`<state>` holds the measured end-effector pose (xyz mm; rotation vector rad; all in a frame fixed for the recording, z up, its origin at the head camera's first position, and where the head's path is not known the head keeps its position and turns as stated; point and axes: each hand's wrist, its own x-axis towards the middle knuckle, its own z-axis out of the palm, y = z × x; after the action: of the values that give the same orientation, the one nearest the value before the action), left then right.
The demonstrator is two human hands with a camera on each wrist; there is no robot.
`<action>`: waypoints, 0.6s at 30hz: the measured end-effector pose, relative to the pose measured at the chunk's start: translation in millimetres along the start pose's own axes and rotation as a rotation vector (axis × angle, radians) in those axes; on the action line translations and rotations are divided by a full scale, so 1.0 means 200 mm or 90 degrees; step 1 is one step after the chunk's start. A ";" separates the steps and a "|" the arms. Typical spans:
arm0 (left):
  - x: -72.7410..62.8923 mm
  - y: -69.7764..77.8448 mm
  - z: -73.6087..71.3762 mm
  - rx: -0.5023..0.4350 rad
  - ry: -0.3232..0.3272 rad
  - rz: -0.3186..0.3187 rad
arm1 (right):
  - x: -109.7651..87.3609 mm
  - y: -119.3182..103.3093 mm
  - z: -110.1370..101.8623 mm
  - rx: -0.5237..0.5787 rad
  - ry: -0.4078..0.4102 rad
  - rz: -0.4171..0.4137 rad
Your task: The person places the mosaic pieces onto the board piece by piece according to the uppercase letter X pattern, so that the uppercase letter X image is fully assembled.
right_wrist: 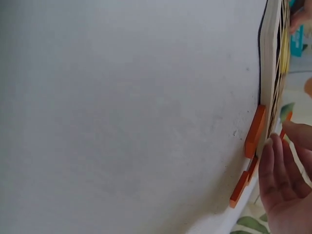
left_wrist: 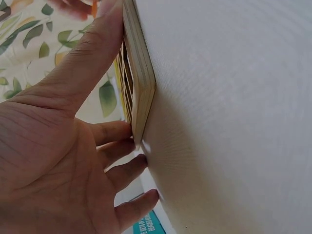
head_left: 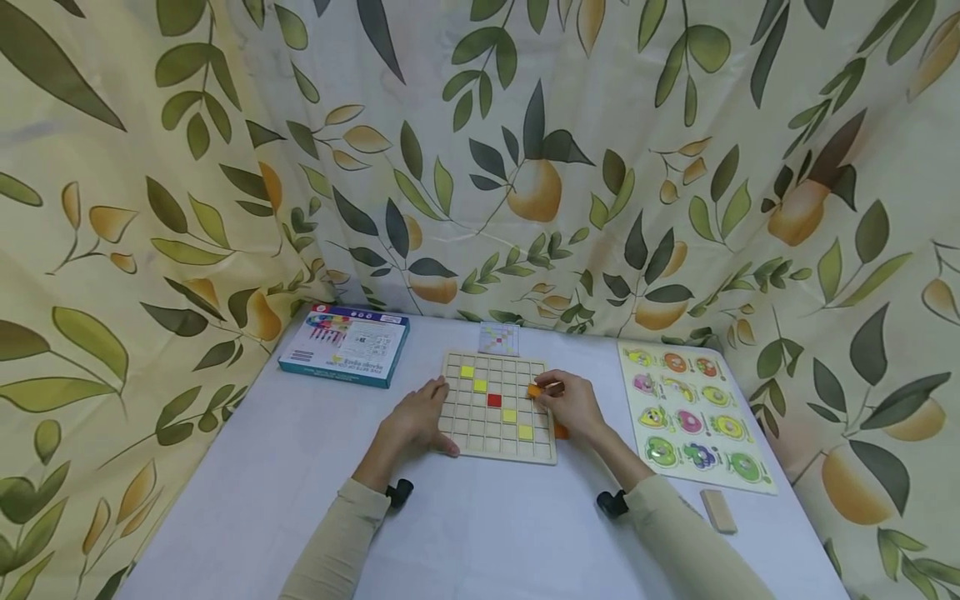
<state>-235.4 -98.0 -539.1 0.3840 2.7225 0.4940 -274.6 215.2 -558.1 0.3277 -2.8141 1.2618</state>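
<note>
A wooden grid board (head_left: 468, 446) lies flat on the white table, with several yellow tiles (head_left: 509, 415) and one red tile (head_left: 494, 401) in a diagonal line of its cells. My left hand (head_left: 415, 417) rests against the board's left side, its thumb at the near left corner. In the left wrist view its fingers (left_wrist: 129, 173) are spread and fairly straight, touching the board edge and the table. Over the board's right side, my right hand (head_left: 576, 407) pinches an orange tile (head_left: 534, 391) between thumb and fingers. Several orange tiles (right_wrist: 255, 130) lie beside the board's right edge, partly under that hand.
Behind the board lies a small pattern card (head_left: 498, 339). A blue-edged box (head_left: 345, 344) sits at the back left. On the right are a fruit picture board (head_left: 701, 408) and a plain wooden block (head_left: 718, 511). A leaf-print curtain (head_left: 480, 167) hangs around the table.
</note>
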 end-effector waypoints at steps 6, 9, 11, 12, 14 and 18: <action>-0.01 0.00 -0.01 -0.002 0.006 -0.001 | 0.09 0.00 0.01 -0.006 -0.015 0.002; -0.01 0.00 -0.01 -0.003 0.004 -0.002 | 0.13 -0.01 0.01 -0.008 -0.025 0.011; -0.01 0.00 -0.01 -0.002 0.002 -0.003 | 0.15 -0.01 0.02 -0.013 -0.029 0.015; -0.01 0.00 -0.01 -0.001 0.001 -0.003 | 0.16 -0.01 0.02 -0.016 -0.031 0.015; -0.01 0.00 -0.01 0.003 0.001 -0.004 | 0.17 -0.01 0.03 -0.023 -0.034 0.018; -0.01 -0.01 -0.01 0.005 0.006 0.002 | 0.19 -0.01 0.04 -0.038 -0.040 0.015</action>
<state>-234.6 -100.2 -538.0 0.3885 2.7336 0.4863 -311.4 202.2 -557.2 0.3374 -2.9102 1.1893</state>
